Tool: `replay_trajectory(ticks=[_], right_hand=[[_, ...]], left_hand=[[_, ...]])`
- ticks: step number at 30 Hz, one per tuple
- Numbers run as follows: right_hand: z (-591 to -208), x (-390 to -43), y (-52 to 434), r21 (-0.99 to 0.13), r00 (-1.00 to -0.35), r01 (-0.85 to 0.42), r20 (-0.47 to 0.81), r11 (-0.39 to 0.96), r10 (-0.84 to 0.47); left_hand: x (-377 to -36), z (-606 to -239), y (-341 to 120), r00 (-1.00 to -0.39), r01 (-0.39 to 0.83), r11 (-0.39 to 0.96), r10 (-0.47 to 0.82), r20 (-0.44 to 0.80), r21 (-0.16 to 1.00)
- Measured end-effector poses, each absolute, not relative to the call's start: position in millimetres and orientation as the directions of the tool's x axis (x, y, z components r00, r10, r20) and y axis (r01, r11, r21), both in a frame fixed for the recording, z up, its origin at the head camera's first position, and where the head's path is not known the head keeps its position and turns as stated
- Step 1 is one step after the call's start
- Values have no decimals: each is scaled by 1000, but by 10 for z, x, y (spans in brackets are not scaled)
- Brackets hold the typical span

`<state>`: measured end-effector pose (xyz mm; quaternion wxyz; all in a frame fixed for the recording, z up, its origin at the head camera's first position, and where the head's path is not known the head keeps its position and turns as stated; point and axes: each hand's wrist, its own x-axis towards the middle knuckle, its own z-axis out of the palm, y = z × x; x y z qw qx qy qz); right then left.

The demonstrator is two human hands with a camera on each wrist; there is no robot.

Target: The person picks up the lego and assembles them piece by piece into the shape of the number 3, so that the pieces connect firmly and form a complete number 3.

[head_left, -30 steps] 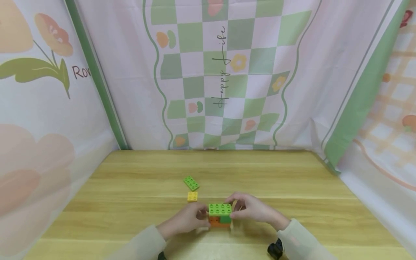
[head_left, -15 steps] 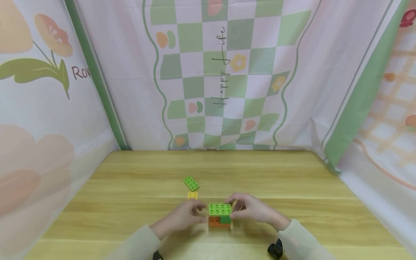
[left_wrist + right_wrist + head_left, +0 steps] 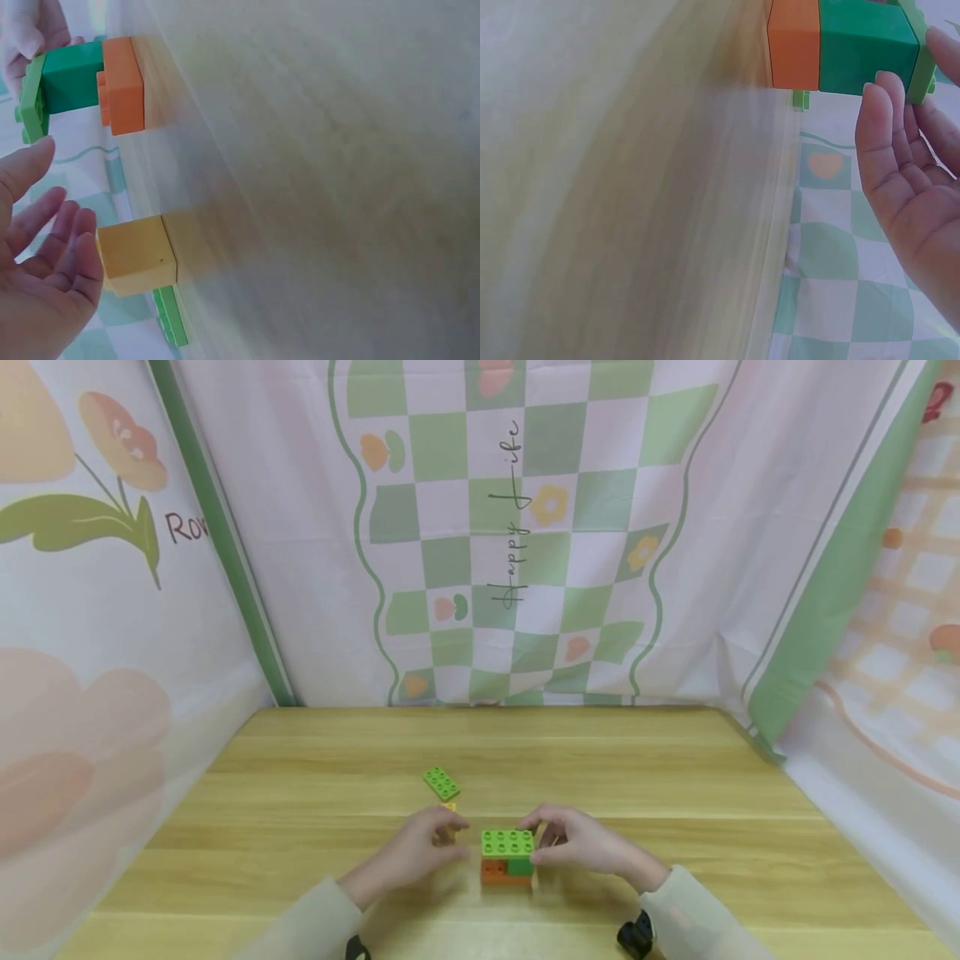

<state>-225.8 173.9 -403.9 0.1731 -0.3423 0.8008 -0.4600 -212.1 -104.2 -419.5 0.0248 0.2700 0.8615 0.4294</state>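
Note:
A small stack of toy building bricks stands on the table: an orange brick at the bottom, a dark green brick on its right half, and a light green plate across the top. My right hand holds the stack's right end, thumb in front and fingers behind. To the left, my left hand has loosely bent fingers with nothing between them. In the left wrist view those fingers are close beside a yellow brick, which the hand mostly hides in the head view.
Another light green plate lies flat on the wooden table, beyond the yellow brick. Patterned curtains hang behind the table and on both sides.
My left hand has come off the stack's left side and moved left and slightly away from me, covering more of the yellow brick. The right hand and the stack have stayed put.

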Motion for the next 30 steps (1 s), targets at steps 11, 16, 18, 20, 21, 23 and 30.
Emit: replay_trajectory(ticks=[11,16,18,20,21,23,30], right_hand=[[-4053,-2264,1737,-863,-702,-381,38,331,-711],[-4055,-2262,1741,-862,-702,-385,41,330,-711],[-4048,-2260,1741,-861,-702,-385,41,332,-711],[-4040,-2257,1741,-861,-704,-384,38,335,-709],[-4036,-2255,1739,-860,-705,-381,34,338,-708],[-4032,-2255,1737,-861,-704,-380,34,336,-709],[-4029,-2240,1741,-862,-705,-380,37,334,-708]], left_hand=[[-2159,-4188,-1060,-862,455,464,442,246,760],[-2171,-4186,-1075,-864,470,464,418,282,751],[-2177,-4181,-1084,-863,476,459,409,297,750],[-2181,-4177,-1092,-862,481,457,403,309,748],[-2183,-4176,-1097,-862,482,457,401,311,747],[-2191,-4179,-1108,-863,481,459,396,312,747],[-2223,-4209,-1149,-869,469,432,382,314,770]])
